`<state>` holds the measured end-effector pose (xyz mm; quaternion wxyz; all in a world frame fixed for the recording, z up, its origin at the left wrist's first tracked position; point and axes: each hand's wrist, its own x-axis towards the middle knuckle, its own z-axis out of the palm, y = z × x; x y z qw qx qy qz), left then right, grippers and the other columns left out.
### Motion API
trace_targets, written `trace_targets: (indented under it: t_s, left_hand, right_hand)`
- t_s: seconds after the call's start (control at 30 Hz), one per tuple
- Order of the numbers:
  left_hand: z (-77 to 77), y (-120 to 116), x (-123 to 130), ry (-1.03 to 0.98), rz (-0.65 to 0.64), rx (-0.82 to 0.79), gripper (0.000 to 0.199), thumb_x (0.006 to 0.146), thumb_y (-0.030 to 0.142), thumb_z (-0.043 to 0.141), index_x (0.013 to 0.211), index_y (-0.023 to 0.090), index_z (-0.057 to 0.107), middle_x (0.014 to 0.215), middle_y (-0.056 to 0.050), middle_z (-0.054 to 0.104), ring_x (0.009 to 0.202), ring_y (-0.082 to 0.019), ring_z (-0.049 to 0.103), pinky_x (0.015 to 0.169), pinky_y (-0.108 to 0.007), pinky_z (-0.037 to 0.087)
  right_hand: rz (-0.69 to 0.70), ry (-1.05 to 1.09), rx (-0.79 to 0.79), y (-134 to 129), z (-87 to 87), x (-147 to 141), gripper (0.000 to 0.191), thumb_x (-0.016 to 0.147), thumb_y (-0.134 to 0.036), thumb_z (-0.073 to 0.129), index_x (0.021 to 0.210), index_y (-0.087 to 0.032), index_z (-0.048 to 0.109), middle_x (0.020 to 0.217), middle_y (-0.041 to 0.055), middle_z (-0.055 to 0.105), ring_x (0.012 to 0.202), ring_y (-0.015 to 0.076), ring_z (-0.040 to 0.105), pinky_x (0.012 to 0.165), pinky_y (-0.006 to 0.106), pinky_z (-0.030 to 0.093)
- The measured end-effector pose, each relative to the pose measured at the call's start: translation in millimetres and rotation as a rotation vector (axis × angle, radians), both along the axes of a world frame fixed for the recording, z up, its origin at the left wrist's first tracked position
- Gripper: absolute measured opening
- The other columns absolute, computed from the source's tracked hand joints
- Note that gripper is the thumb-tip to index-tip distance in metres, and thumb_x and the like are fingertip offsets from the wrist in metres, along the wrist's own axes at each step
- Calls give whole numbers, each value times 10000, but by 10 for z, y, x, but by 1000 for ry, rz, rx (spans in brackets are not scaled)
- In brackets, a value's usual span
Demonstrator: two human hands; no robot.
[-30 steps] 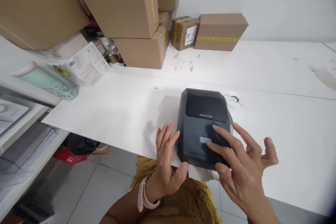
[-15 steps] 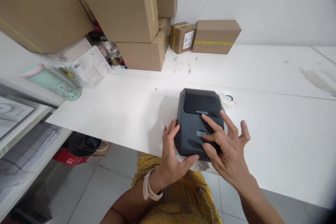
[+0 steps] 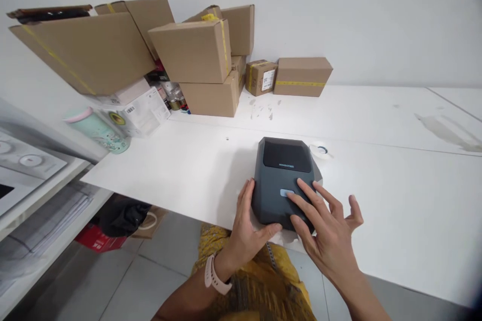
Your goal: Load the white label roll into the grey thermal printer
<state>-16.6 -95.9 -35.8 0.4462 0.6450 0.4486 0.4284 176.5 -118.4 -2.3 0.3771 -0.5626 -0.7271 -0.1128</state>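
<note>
A dark grey label printer [image 3: 269, 188], so it appears, lies on the white table near its front edge. It has a glossy black panel [image 3: 284, 154] and a pale blue button [image 3: 285, 193] on top. My left hand [image 3: 246, 228] grips the printer's near left corner, fingers along the side and thumb at the front edge. Over the right half of the top is my right hand [image 3: 327, 223], its fingers spread and the index fingertip touching the button. The thumb rests near the front right edge, and the little finger is raised. My right hand covers part of the right side.
A small white ring-shaped item [image 3: 320, 150] lies behind the printer. Cardboard boxes [image 3: 203, 98] are stacked at the back left, with two smaller cartons [image 3: 301, 77] beside them. A mint green tumbler [image 3: 100, 130] leans over at the left, near shelves [image 3: 48, 180].
The view has tilted up, showing more wall and boxes. My right middle finger has drawn back from the black panel's edge, while the index finger stays at the button. The button looks brighter.
</note>
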Motion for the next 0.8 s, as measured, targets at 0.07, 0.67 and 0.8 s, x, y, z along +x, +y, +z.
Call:
trace_targets:
  t_s: [0.07, 0.67, 0.8]
  left_hand:
    - [7, 3, 1, -8, -10, -13, 988, 878, 477, 781, 1644, 326, 174, 1729, -149, 198, 1588, -395, 239, 1265, -603, 311]
    - [182, 201, 18, -133, 5, 148, 1098, 842, 608, 775, 1661, 297, 113, 1707, -182, 276, 1584, -374, 276, 1257, -554, 345]
    - [331, 530, -26, -252, -17, 164, 718, 1036, 555, 517, 1640, 323, 206, 1661, -123, 406, 1565, -294, 343, 1253, -483, 351]
  right_hand:
    - [-10, -7, -16, 13, 10, 5, 302, 1046, -358, 507, 1292, -318, 677, 1417, 44, 683, 1354, 295, 570, 1244, 574, 103]
    - [160, 224, -97, 4, 136, 180, 560, 1060, -448, 377, 1597, -287, 359, 1693, 119, 339, 1552, 335, 351, 1252, 571, 196]
    - [165, 187, 24, 412, 569, 243, 584, 1073, -521, 285, 1611, -303, 346, 1692, 122, 340, 1554, 347, 346, 1219, 569, 280]
